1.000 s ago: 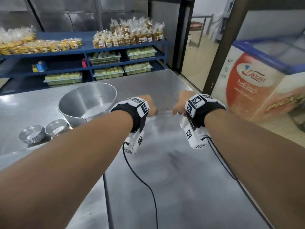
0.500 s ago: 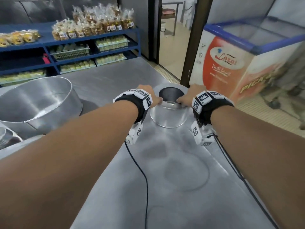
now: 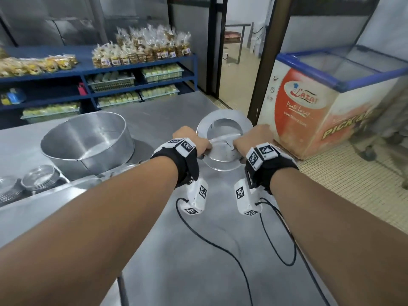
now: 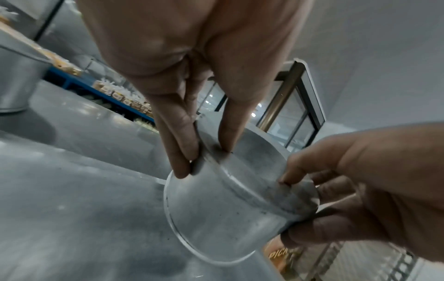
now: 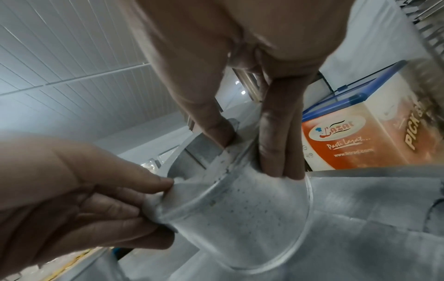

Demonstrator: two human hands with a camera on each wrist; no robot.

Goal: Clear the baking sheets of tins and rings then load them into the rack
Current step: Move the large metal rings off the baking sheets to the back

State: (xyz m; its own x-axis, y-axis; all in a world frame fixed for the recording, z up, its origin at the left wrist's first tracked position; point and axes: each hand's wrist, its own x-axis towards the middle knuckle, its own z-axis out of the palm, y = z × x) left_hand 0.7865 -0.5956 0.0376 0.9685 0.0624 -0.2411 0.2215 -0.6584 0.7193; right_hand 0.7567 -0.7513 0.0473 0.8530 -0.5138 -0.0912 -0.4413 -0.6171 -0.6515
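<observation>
A round metal ring point(image 3: 223, 155) with dusty grey walls hangs tilted just above the steel surface point(image 3: 198, 250), its open end turned away from me. My left hand point(image 3: 204, 146) pinches the ring's left rim, thumb inside and fingers outside. My right hand point(image 3: 239, 144) pinches the right rim the same way. In the left wrist view the left hand point(image 4: 206, 152) grips the ring point(image 4: 216, 218) with the right hand point(image 4: 295, 199) opposite. From the right wrist view, the right hand point(image 5: 250, 157) and left hand point(image 5: 163, 201) clamp the speckled ring point(image 5: 240, 218).
A large round metal pan point(image 3: 88, 142) stands at the left, with stacks of small tins point(image 3: 37, 180) in front of it. Blue shelves point(image 3: 136, 76) with bagged goods line the back. A chest freezer point(image 3: 331, 102) stands on the tiled floor at the right, beside a doorway.
The view swung right and the ring came into sight between my hands. Half a second ago it stood upright on the surface; now it is lifted and tipped away from me.
</observation>
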